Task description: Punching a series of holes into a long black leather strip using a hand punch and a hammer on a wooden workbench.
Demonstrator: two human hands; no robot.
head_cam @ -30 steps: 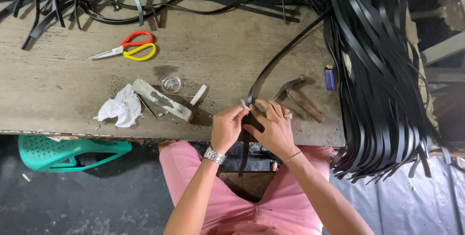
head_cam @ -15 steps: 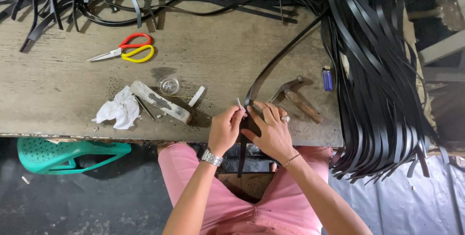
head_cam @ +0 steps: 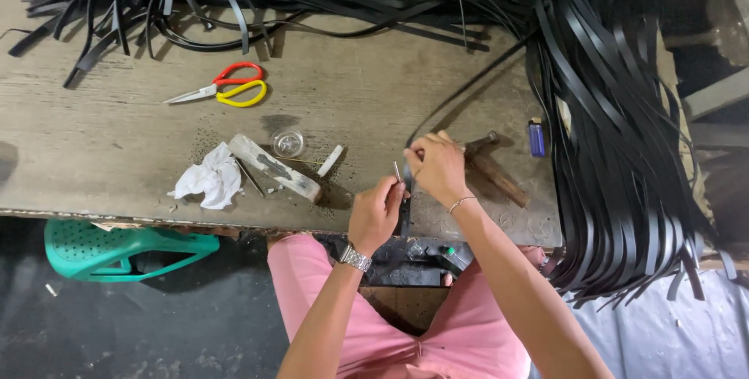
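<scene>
Your left hand (head_cam: pixel 376 211) now pinches a thin pale pin, raised upright just left of the black strap (head_cam: pixel 406 192). Your right hand (head_cam: pixel 434 167) has moved up, gripping that strap at the counter (head_cam: pixel 94 160) edge beside the hammer (head_cam: pixel 491 170).

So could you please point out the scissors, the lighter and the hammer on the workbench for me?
scissors (head_cam: pixel 234 87), head view, on the red and yellow handle loops.
lighter (head_cam: pixel 536 138), head view, on the middle of its blue body.
hammer (head_cam: pixel 499 177), head view, on the wooden handle, right of the hands.
</scene>
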